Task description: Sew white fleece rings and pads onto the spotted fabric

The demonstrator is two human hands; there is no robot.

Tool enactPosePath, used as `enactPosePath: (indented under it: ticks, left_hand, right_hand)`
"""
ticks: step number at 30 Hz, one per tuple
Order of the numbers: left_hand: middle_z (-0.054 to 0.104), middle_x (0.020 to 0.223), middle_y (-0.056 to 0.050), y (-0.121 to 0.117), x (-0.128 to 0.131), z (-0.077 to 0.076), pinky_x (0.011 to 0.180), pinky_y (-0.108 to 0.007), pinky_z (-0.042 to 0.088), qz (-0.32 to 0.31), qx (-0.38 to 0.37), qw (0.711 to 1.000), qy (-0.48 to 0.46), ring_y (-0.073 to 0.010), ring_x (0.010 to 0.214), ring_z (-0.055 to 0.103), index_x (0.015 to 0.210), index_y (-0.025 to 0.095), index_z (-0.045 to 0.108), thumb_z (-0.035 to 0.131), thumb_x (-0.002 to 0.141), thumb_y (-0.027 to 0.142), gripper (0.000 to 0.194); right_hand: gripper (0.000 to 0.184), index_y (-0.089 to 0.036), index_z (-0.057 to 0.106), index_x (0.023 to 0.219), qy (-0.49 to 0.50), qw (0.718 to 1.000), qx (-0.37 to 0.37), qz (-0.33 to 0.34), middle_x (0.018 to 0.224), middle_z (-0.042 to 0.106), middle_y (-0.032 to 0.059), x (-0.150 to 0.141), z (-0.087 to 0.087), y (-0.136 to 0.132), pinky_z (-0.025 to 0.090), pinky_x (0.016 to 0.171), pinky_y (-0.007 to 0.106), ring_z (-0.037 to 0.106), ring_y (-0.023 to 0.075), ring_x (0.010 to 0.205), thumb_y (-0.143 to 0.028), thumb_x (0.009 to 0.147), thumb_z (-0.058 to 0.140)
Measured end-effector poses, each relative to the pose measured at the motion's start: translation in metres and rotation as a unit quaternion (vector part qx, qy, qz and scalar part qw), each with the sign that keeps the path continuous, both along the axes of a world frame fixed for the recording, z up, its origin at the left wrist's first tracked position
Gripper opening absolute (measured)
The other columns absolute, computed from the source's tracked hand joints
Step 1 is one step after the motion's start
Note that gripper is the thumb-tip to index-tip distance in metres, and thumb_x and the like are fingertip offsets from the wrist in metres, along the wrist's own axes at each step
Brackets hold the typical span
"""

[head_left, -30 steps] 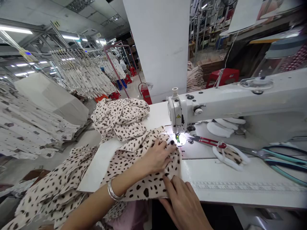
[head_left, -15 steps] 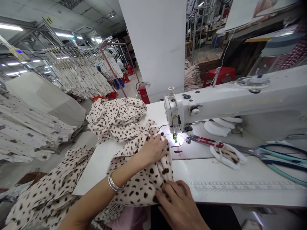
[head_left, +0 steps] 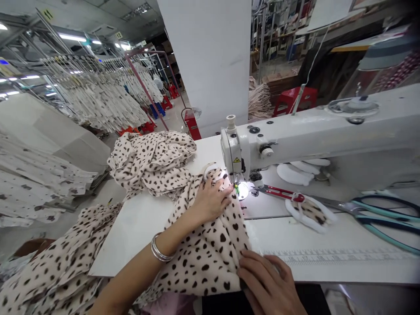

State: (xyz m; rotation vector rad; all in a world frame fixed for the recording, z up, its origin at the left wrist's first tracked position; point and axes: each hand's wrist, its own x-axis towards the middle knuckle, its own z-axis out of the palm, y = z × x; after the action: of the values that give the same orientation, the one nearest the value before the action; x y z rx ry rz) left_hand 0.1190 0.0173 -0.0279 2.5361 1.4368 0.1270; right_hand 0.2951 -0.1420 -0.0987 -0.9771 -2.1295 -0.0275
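A cream fleece cloth with dark brown spots (head_left: 203, 253) lies bunched on the sewing table, its right edge reaching the presser foot (head_left: 236, 189). My left hand (head_left: 211, 201) rests on top of it, fingers stretched out and apart, fingertips close to the needle area. By the table's front edge, my right hand (head_left: 269, 282) has its fingers curled at the cloth's lower right corner; its thumb side is partly hidden. White trim (head_left: 211, 167) shows on the cloth beyond my left hand. The white sewing machine (head_left: 315, 131) stands to the right, its lamp lit.
Red-handled snips (head_left: 285, 193), a white-edged spotted piece (head_left: 310, 212) and teal-handled scissors (head_left: 377, 214) lie right of the needle. White curved pieces (head_left: 295, 173) sit under the machine arm. More spotted cloth (head_left: 151, 162) is heaped behind left. A ruler strip (head_left: 321, 257) runs along the front.
Both hands have moved right with the spotted cloth. Its edge has come up to the presser foot, and the part between my hands lies straighter. The view has shifted slightly.
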Motion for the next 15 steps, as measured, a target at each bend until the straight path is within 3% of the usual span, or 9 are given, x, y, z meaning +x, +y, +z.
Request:
enactPosePath:
  ticks: [6,9,12,13,15]
  left_hand:
    - [0.058,0.132,-0.008,0.004,-0.002,0.0,0.104,-0.052,0.037,-0.004,0.032,0.998,-0.048,-0.0335,0.123,0.047,0.122,0.026,0.062,0.047,0.095,0.034,0.031]
    - [0.061,0.127,-0.011,-0.002,-0.007,0.014,0.103,-0.047,0.041,0.005,0.064,0.994,-0.088,-0.0296,0.119,0.054,0.116,0.021,0.065,0.044,0.097,0.03,0.03]
    - [0.064,0.121,-0.012,-0.017,-0.011,0.033,0.099,-0.043,0.045,0.019,0.103,0.983,-0.151,-0.0281,0.117,0.056,0.115,0.018,0.066,0.045,0.097,0.029,0.03]
    - [0.066,0.117,-0.011,-0.023,-0.013,0.039,0.097,-0.042,0.047,0.019,0.105,0.979,-0.174,-0.0271,0.114,0.058,0.114,0.018,0.067,0.047,0.096,0.029,0.029]
    - [0.068,0.111,-0.01,-0.036,-0.014,0.045,0.092,-0.038,0.05,0.017,0.091,0.973,-0.212,-0.0252,0.108,0.061,0.111,0.019,0.069,0.049,0.096,0.028,0.027]
  right_hand:
    - [0.022,-0.022,0.062,0.108,0.068,0.995,-0.065,-0.02,0.103,0.067,0.0059,0.017,0.018,0.01,0.047,0.086,0.034,0.064,0.0205,0.1,-0.023,0.086,0.059]
    - [0.024,-0.021,0.059,0.115,0.092,0.983,-0.072,-0.142,0.109,0.062,0.0118,0.048,0.022,0.032,0.05,0.086,0.038,0.059,0.0241,0.102,-0.022,0.093,0.051]
    - [0.033,-0.013,0.06,0.114,0.025,0.949,-0.063,-0.309,0.108,0.058,0.021,0.078,0.025,0.058,0.047,0.081,0.053,0.054,0.0374,0.101,-0.036,0.095,0.045]
    - [0.041,-0.011,0.06,0.115,0.005,0.937,-0.077,-0.342,0.105,0.057,0.0235,0.085,0.026,0.064,0.046,0.078,0.056,0.054,0.0407,0.099,-0.042,0.094,0.043]
    - [0.052,-0.007,0.058,0.117,0.021,0.934,-0.129,-0.332,0.094,0.056,0.0247,0.097,0.025,0.072,0.044,0.069,0.057,0.054,0.042,0.088,-0.05,0.092,0.043]
